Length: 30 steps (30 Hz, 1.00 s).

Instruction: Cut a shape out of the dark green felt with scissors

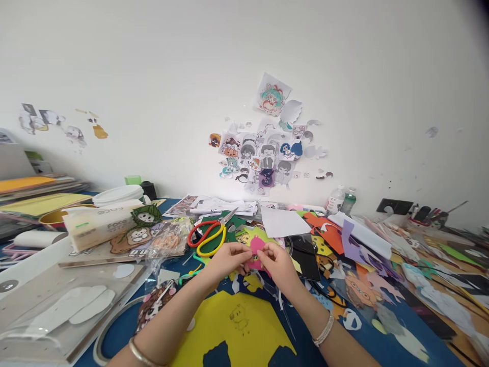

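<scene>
Both my hands meet over the middle of the table on a small pink paper cut-out (256, 251). My left hand (228, 261) pinches its left side with closed fingers. My right hand (278, 262) pinches its right side, fingers closed too. Each wrist wears a thin bracelet. Just beyond the hands lie scissors with red and yellow handles (208, 235). Below my forearms sits a large yellow sheet (233, 326) with a small pencil drawing on it.
Coloured paper scraps and cut-out figures (359, 285) cover the blue table to the right. A tissue pack (100, 224), stacked bowls (117, 195) and a clear plastic tray (64, 311) stand at the left. Two bottles (340, 200) and stickers (263, 153) are by the white wall.
</scene>
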### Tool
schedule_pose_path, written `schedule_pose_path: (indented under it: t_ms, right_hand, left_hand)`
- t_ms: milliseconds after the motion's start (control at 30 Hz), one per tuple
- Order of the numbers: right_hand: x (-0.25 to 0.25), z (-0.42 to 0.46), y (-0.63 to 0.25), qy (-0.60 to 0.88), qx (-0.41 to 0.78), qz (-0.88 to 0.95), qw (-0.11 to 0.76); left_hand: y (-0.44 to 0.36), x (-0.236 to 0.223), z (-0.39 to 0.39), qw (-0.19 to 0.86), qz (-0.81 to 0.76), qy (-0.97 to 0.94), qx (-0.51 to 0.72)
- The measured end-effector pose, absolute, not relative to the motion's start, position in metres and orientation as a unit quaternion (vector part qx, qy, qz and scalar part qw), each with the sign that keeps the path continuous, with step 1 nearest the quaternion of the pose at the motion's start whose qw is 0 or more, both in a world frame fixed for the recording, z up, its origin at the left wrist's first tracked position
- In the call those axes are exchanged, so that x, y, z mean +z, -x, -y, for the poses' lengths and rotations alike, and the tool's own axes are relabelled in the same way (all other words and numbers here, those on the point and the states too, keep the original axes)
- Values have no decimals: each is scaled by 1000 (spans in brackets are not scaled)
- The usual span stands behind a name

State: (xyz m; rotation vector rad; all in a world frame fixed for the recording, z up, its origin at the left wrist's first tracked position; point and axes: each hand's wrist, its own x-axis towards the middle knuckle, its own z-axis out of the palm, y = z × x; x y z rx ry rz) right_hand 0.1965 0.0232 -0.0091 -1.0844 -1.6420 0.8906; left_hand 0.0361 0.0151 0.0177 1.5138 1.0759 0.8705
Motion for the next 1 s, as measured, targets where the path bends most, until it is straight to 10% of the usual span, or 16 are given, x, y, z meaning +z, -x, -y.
schedule_pose_path:
  t_ms: [1000]
  right_hand:
    - [-9, -25, -199, 450, 350, 718, 399]
  left_hand:
    - [-37, 9, -20, 343, -479, -733, 341]
